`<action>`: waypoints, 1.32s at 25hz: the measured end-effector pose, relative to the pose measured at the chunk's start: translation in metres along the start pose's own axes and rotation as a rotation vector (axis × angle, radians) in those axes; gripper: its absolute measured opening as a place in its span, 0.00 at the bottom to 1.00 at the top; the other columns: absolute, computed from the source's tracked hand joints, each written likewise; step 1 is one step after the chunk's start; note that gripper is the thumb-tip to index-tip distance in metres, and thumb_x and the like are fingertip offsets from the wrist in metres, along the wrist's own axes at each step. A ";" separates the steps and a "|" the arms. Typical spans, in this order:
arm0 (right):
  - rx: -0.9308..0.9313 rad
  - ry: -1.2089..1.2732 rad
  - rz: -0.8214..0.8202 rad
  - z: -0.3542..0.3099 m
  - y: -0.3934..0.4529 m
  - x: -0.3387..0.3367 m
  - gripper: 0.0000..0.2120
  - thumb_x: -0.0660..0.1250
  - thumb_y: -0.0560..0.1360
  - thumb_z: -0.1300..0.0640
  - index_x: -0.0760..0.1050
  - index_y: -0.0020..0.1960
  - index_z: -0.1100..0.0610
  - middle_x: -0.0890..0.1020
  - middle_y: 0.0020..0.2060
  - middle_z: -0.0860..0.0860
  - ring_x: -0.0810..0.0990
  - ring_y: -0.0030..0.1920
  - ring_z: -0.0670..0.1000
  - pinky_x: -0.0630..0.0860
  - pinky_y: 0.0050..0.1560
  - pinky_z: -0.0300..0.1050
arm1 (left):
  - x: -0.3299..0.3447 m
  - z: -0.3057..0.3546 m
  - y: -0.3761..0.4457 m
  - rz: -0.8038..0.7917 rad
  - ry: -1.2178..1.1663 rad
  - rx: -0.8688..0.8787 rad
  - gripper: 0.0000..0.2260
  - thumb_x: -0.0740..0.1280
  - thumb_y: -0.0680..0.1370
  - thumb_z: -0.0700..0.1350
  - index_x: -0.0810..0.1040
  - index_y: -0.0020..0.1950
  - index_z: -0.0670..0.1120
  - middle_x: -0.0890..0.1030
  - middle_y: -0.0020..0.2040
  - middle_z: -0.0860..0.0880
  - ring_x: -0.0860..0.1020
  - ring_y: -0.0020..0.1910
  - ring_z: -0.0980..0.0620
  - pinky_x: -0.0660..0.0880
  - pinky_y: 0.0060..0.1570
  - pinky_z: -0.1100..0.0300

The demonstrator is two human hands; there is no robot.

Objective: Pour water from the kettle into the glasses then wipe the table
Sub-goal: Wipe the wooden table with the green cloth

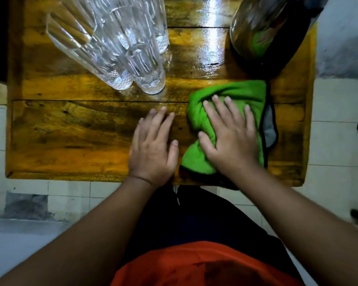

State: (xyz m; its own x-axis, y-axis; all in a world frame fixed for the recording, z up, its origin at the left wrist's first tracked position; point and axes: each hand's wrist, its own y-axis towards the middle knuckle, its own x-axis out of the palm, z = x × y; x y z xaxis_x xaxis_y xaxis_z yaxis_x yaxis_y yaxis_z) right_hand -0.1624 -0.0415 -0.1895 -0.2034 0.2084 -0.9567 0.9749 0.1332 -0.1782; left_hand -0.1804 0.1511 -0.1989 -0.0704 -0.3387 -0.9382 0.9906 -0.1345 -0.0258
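A small wooden table point(70, 131) fills the upper half of the view. Several tall clear cut glasses point(120, 46) stand close together at its back left. A shiny metal kettle point(262, 32) stands at the back right, and the cloth is mirrored in its side. A green cloth point(232, 91) with a grey underside lies crumpled on the right part of the table. My right hand point(229, 135) presses flat on the cloth with fingers spread. My left hand point(153, 145) rests palm down on the bare wood just left of the cloth, holding nothing.
A wet, shiny streak point(213, 38) runs across the wood between the glasses and the kettle. The table's front edge point(91, 178) is close to my body. Pale floor tiles point(339, 141) surround the table.
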 end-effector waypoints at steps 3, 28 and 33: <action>-0.051 -0.020 -0.024 0.017 -0.052 0.003 0.34 0.61 0.74 0.39 0.62 0.77 0.48 0.64 0.78 0.49 0.59 0.79 0.53 0.50 0.77 0.62 | 0.014 0.023 0.008 -0.043 0.030 0.028 0.29 0.59 0.78 0.53 0.61 0.78 0.47 0.60 0.79 0.46 0.55 0.79 0.47 0.50 0.77 0.49; -0.003 -0.081 -0.007 0.029 -0.025 -0.004 0.47 0.60 0.67 0.26 0.57 0.79 0.49 0.60 0.80 0.52 0.56 0.79 0.56 0.48 0.76 0.68 | 0.019 0.025 0.011 -0.014 0.109 0.009 0.31 0.60 0.76 0.53 0.61 0.78 0.47 0.61 0.79 0.47 0.58 0.78 0.47 0.52 0.76 0.47; -0.003 -0.087 0.004 0.029 -0.022 -0.002 0.46 0.59 0.68 0.27 0.57 0.79 0.48 0.60 0.80 0.52 0.56 0.79 0.56 0.47 0.76 0.66 | 0.019 0.024 0.011 -0.008 0.109 0.011 0.30 0.59 0.76 0.54 0.62 0.78 0.47 0.61 0.79 0.46 0.58 0.78 0.46 0.52 0.76 0.47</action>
State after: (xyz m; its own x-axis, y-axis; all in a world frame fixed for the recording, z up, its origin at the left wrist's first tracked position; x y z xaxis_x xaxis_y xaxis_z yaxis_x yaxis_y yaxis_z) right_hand -0.1812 -0.0735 -0.1900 -0.1905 0.1243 -0.9738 0.9755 0.1352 -0.1736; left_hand -0.1734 0.1212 -0.2091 -0.0646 -0.2342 -0.9700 0.9887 -0.1471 -0.0303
